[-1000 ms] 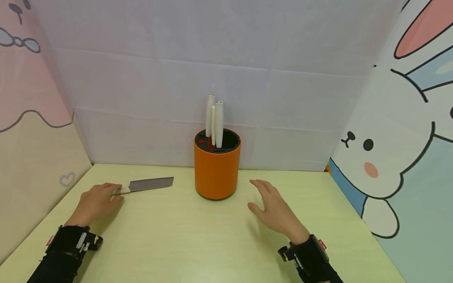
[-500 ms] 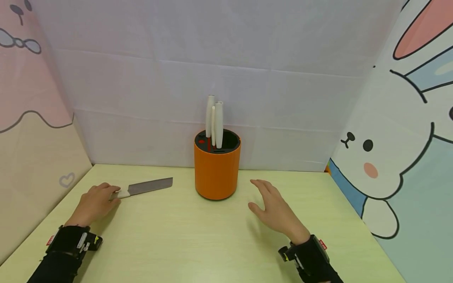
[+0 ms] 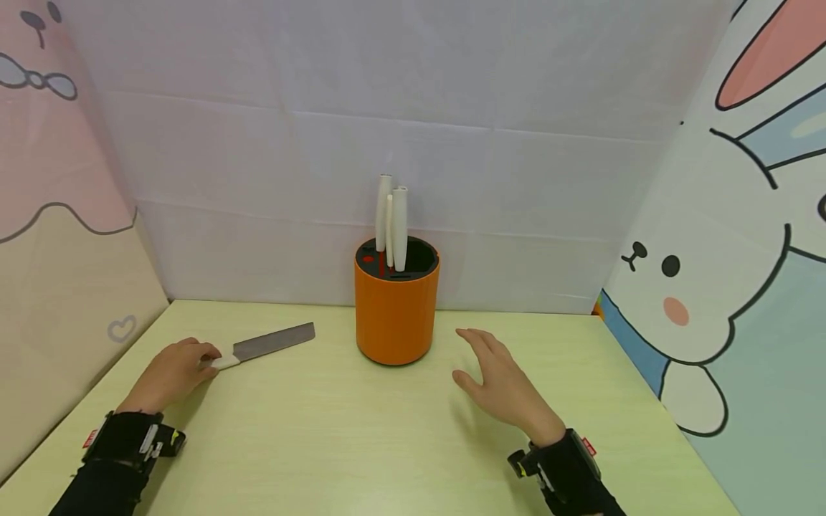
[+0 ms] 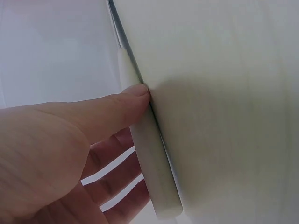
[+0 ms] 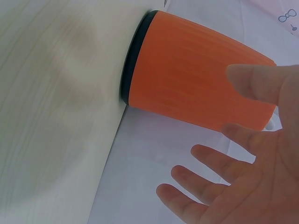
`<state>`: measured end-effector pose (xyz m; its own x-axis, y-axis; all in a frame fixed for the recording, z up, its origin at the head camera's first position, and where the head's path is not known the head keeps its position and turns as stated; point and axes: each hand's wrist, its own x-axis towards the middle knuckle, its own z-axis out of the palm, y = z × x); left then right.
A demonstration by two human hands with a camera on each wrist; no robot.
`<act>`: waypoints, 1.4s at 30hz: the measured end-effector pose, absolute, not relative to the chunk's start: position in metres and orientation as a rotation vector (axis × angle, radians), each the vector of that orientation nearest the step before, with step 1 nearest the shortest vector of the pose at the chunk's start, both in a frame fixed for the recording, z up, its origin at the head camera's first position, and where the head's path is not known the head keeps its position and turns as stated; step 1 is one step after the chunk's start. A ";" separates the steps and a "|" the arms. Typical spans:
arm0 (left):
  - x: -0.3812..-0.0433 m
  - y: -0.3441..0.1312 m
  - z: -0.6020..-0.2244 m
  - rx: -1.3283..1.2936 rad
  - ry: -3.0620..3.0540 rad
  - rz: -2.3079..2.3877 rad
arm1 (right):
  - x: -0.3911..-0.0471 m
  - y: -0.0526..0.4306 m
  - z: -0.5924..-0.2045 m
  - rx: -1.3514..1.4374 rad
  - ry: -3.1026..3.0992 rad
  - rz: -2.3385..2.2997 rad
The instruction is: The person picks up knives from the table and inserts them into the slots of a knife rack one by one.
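Note:
A cleaver-style kitchen knife with a broad grey blade and white handle lies at the left of the table, blade pointing right. My left hand pinches its handle between thumb and fingers; in the left wrist view the thumb presses the near side and the fingers lie behind. My right hand is held over the table with fingers spread and nothing in them. Left of it stands an orange knife block with a black top, also large in the right wrist view. Several white handles rise from its slots.
The pale wooden table runs back to a white cloth backdrop. Printed side panels with a cartoon rabbit on the right and a pink figure on the left border it.
The left fingers have drawn in on the knife handle, and the knife has turned slightly, its handle end coming nearer. The right hand and knife block have stayed in place.

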<state>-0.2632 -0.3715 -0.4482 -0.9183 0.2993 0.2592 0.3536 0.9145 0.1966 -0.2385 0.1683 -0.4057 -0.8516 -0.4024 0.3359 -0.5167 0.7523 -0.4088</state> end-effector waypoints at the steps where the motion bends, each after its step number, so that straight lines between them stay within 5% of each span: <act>1: -0.263 -0.372 -0.448 -0.496 -2.853 -0.361 | -0.238 0.168 -0.406 0.726 -2.722 0.735; 42: -0.250 -0.329 -0.425 -0.880 -2.793 -0.441 | -0.238 0.171 -0.404 0.729 -2.702 0.738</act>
<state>-0.2501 -0.3286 -0.4246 -0.8088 0.5292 0.2565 0.5825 0.7809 0.2257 -0.2375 0.1709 -0.4039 -0.8445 -0.4010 0.3550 -0.5258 0.7468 -0.4072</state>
